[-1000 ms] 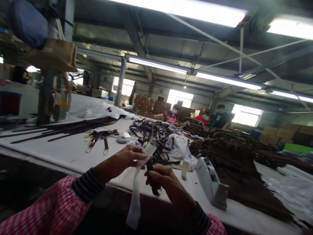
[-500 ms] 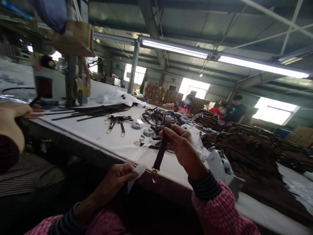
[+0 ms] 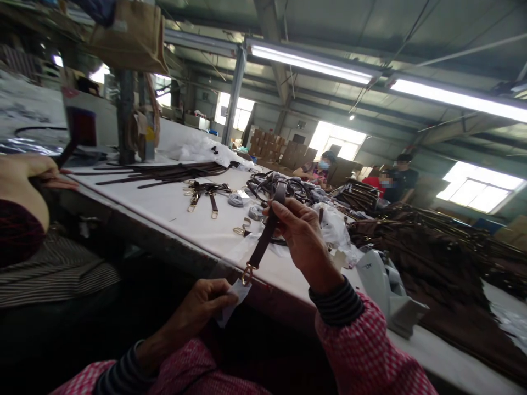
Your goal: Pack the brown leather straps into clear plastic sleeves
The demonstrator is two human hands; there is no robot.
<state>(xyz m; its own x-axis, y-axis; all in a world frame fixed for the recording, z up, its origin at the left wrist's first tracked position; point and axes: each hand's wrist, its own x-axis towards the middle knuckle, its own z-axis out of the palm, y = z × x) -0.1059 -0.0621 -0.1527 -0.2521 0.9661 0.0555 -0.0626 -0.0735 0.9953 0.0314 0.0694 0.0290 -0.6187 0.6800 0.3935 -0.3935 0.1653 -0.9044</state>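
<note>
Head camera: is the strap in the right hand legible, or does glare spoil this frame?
Head view: the rectangular factory window and fluorescent ceiling tube glare white, yet the dark brown leather strap in the right hand stays sharp; the frame tilts, and below the long white worktable lies deep shadow.

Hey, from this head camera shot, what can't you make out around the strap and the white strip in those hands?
All in the head view:
- Middle of the brown strap: hidden by the right hand.
- White strip: partly hidden by the left hand; its material is unclear.
- Co-worker's hand: the body behind it is cut off by the left edge.
- Tangled straps: too small and overlapped to count.
</note>
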